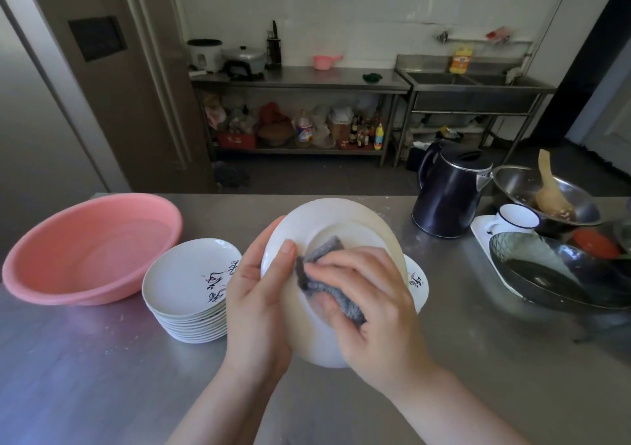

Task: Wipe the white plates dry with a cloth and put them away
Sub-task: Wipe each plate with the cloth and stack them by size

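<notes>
I hold a white plate (345,219) tilted above the steel table, its underside facing me. My left hand (254,308) grips its left rim, thumb on the underside. My right hand (372,304) presses a grey cloth (319,257) against the middle of the plate's underside, fingers curled over the cloth. A stack of several white plates with dark lettering (186,274) stands on the table just left of my left hand. Another white plate (418,282) lies on the table behind my right hand, mostly hidden.
A pink plastic basin (51,267) sits at the left of the steel table (85,376). On the right are a black kettle (447,195), a white cup (517,217), a steel bowl with a wooden spatula (512,182) and a dark pan (546,274).
</notes>
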`<state>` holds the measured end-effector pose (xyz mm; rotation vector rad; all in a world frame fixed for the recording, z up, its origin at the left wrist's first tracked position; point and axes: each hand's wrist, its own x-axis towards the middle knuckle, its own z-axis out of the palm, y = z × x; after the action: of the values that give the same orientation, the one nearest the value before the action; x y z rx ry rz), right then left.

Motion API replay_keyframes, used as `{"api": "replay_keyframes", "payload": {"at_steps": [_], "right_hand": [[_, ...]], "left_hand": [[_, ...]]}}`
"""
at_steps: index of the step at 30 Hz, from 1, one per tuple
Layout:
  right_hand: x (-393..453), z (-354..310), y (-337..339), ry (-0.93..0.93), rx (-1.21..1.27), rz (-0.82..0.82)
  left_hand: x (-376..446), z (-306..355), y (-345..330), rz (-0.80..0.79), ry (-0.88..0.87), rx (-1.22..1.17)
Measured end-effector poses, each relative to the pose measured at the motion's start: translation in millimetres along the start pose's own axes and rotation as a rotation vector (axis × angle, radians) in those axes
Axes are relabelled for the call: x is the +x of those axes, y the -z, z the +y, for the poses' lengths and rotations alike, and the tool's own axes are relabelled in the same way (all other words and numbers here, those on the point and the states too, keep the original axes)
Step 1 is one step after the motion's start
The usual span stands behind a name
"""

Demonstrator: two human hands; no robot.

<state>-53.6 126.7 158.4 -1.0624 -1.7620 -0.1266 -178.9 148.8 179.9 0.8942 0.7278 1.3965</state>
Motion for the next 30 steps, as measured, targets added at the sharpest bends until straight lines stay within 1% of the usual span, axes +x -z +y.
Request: {"api": "replay_keyframes", "payload": {"at_steps": [3, 6, 9, 12, 15, 19, 20, 24, 27, 30], "right_hand": [[-11.4, 5.9, 8.6, 0.065, 0.009, -0.084], [-19.7, 22.1, 22.8, 0.054, -0.032, -0.047], [-16.1, 37.5, 30.6, -0.02, -0.137, 0.05], [-7.1, 42.6, 31.6, -0.079, -0.176, 0.118], [-2.2, 39.0, 34.4, -0.178, -0.087, 0.116], [7.6, 37.7, 44.6, -0.418, 0.08, 0.219], [10.0, 37.4, 46.2, -0.454, 0.109, 0.2], [13.0, 33.0, 47.6, -0.527, 0.213, 0.014], [12.9, 32.8, 51.7, -0.605, 0.316, -0.105], [14.2, 36.5, 57.8, -0.666, 0.356, -0.237]], "left_hand": [[5.6, 3.7, 3.1, 0.016, -0.007, 0.004], [8.6, 6.0, 6.3, 0.023, -0.027, 0.019], [6.3, 2.6, 9.3, 0.007, -0.018, 0.02], [0.4, -3.1, 11.0, -0.063, 0.025, 0.042], [0.9, -4.9, 18.7, -0.091, 0.039, 0.09], [4.4, 1.4, 31.0, -0.178, 0.052, 0.15], [4.5, 2.5, 32.3, -0.198, 0.057, 0.163], [6.6, 4.3, 35.0, -0.233, 0.061, 0.208], [8.9, 8.4, 36.4, -0.301, 0.045, 0.263], [13.0, 13.3, 39.3, -0.371, 0.022, 0.359]]}}
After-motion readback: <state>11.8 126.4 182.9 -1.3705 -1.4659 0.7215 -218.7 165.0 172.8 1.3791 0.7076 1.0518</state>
